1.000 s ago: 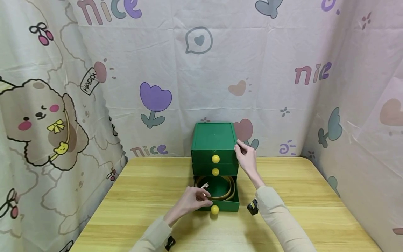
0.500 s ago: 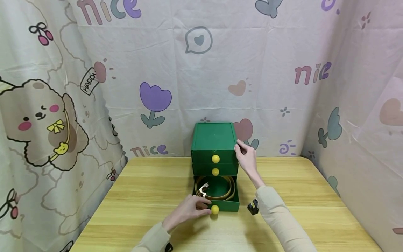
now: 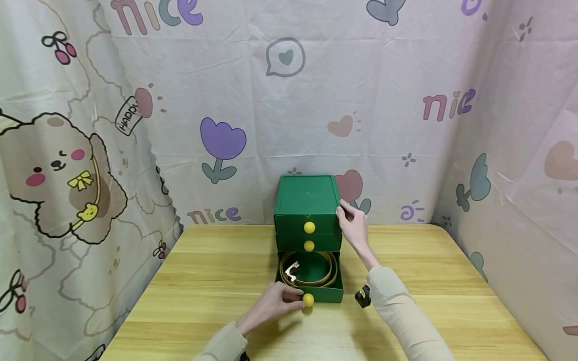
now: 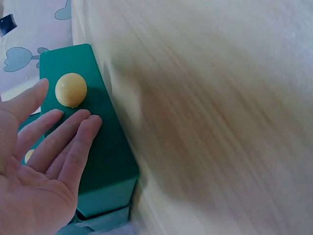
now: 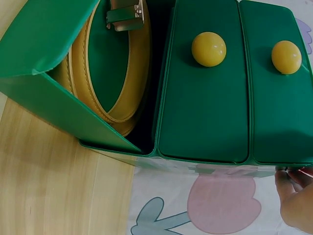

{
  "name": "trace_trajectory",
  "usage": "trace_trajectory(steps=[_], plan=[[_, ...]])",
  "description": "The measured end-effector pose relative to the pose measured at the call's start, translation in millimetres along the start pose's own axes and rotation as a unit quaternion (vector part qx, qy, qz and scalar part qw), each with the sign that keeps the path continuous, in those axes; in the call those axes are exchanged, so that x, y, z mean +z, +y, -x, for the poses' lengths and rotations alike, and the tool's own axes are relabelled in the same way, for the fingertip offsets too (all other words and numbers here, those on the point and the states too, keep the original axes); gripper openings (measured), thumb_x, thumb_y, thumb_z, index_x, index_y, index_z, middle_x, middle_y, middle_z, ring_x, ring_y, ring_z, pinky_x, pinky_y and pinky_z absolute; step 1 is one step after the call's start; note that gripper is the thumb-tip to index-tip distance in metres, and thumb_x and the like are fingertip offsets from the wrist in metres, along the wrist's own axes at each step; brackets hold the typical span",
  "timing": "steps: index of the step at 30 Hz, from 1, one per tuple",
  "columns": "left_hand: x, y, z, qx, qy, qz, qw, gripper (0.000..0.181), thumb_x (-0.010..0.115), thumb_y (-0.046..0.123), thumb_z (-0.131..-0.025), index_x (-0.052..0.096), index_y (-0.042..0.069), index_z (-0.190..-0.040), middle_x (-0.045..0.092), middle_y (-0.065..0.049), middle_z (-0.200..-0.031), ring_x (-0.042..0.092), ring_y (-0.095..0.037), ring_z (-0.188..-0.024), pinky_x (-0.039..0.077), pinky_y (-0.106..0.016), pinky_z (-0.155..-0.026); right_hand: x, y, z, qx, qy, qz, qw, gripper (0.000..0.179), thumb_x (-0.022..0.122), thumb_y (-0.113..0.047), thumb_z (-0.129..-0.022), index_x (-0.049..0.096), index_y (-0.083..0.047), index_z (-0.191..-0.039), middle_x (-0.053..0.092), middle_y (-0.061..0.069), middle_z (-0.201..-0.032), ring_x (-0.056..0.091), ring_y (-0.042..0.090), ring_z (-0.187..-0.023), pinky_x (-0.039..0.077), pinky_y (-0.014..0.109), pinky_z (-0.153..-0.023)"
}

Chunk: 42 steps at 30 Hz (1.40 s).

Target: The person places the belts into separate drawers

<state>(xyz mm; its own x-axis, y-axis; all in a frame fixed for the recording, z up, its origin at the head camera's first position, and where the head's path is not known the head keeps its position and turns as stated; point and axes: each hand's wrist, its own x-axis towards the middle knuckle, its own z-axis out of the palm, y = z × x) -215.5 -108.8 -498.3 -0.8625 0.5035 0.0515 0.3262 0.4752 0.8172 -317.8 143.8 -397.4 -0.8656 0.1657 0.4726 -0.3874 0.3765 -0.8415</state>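
A green cabinet [image 3: 308, 195] with yellow ball knobs stands at the table's back middle. Its bottom drawer [image 3: 331, 296] is pulled out, and a coiled tan belt [image 5: 139, 61] with a metal buckle [image 3: 291, 272] lies inside. My left hand [image 3: 275, 303] is at that drawer's front, beside its knob [image 4: 71, 90]. In the left wrist view the thumb and fingers are spread around the knob without closing on it. At the cabinet's upper right side, my right hand [image 3: 354, 225] rests its fingertips against the edge; some fingers are hidden.
The two upper drawers are closed, with knobs [image 5: 209, 49] facing front. The wooden table [image 3: 203, 281] extends to both sides. A patterned cloth [image 3: 289, 110] hangs close behind the cabinet, and more cloth hangs left and right.
My left hand has drawn back from over the drawer's edge toward its knob, uncovering the buckle. The right hand, cabinet and drawer have stayed in place.
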Motion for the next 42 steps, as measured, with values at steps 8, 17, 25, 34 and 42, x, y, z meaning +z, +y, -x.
trace_trajectory(steps=[8,17,25,34,42], plan=[[4.6,-2.8,-1.1,0.016,-0.028,0.023,0.9992,0.042,0.076,0.022,-0.090,0.070,0.004,-0.127,0.078,-0.012,-0.109,0.075,-0.014,-0.097,0.058,-0.023,-0.086,0.3,-1.0,0.8,0.003,-0.006,0.000,1.0000,0.038,0.059,-0.019,-0.101,0.063,-0.003,-0.136,0.063,0.016,-0.139,0.064,0.027,-0.125,0.052,0.032,-0.099],[9.4,-3.6,-3.5,0.033,-0.038,0.051,0.9974,0.044,0.076,0.018,-0.090,0.067,0.002,-0.130,0.078,-0.013,-0.109,0.075,-0.016,-0.098,0.058,-0.025,-0.088,-0.3,-1.1,0.1,0.005,-0.002,0.000,1.0000,0.039,0.059,-0.019,-0.101,0.063,-0.003,-0.136,0.063,0.016,-0.139,0.063,0.026,-0.127,0.051,0.034,-0.101],[16.0,-3.9,-5.8,0.035,0.000,0.055,0.9979,0.041,0.079,0.017,-0.087,0.071,0.003,-0.125,0.079,-0.014,-0.103,0.077,-0.019,-0.092,0.059,-0.023,-0.083,0.5,0.3,0.4,0.001,0.002,0.004,1.0000,0.038,0.060,-0.019,-0.101,0.064,-0.003,-0.135,0.065,0.015,-0.137,0.064,0.025,-0.125,0.052,0.035,-0.100],[26.5,-5.5,-9.7,0.039,0.049,0.045,0.9970,0.036,0.080,0.015,-0.085,0.074,0.001,-0.118,0.079,-0.014,-0.100,0.076,-0.014,-0.085,0.058,-0.017,-0.074,0.4,1.0,0.8,0.001,0.000,0.002,1.0000,0.037,0.059,-0.018,-0.101,0.064,-0.003,-0.135,0.064,0.016,-0.137,0.063,0.025,-0.127,0.051,0.031,-0.100],[33.2,-5.5,-14.9,0.028,0.096,0.025,0.9947,0.031,0.080,0.013,-0.084,0.077,0.004,-0.113,0.080,-0.011,-0.096,0.073,-0.006,-0.079,0.057,-0.016,-0.070,0.5,0.3,0.2,0.001,0.001,0.000,1.0000,0.037,0.059,-0.017,-0.101,0.063,-0.002,-0.135,0.063,0.017,-0.138,0.063,0.027,-0.126,0.052,0.029,-0.099]])
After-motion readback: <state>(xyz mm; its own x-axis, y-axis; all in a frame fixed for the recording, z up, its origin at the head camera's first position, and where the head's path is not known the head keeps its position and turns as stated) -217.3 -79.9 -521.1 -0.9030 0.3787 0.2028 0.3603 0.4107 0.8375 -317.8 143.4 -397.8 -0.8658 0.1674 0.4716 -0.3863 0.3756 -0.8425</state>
